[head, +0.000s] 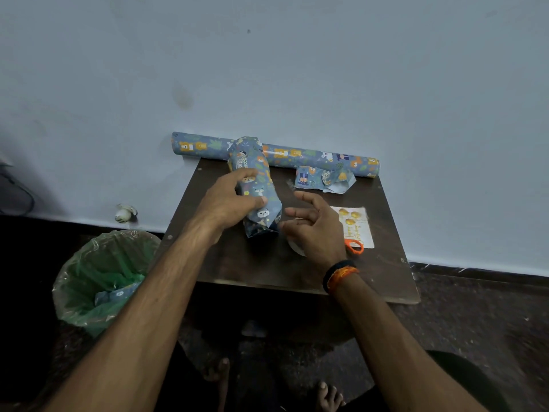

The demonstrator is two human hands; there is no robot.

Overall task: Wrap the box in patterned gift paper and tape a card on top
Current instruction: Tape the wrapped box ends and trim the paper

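Note:
The box [257, 168], covered in blue animal-print gift paper, lies lengthwise on the dark wooden table [371, 272]. My left hand [230, 200] grips its middle from the left, thumb and fingers curled round it. My right hand [315, 226] hovers just right of the box's near end, fingers loosely spread, holding nothing. A white card [358, 226] with yellow balloons lies flat to the right. A roll of tape [295, 246] shows partly under my right hand.
A roll of the same gift paper [300, 154] lies along the wall at the table's back edge. A cut scrap of paper [323, 178] sits in front of it. Orange-handled scissors [355, 246] rest on the card. A lined bin [104, 278] stands on the floor at left.

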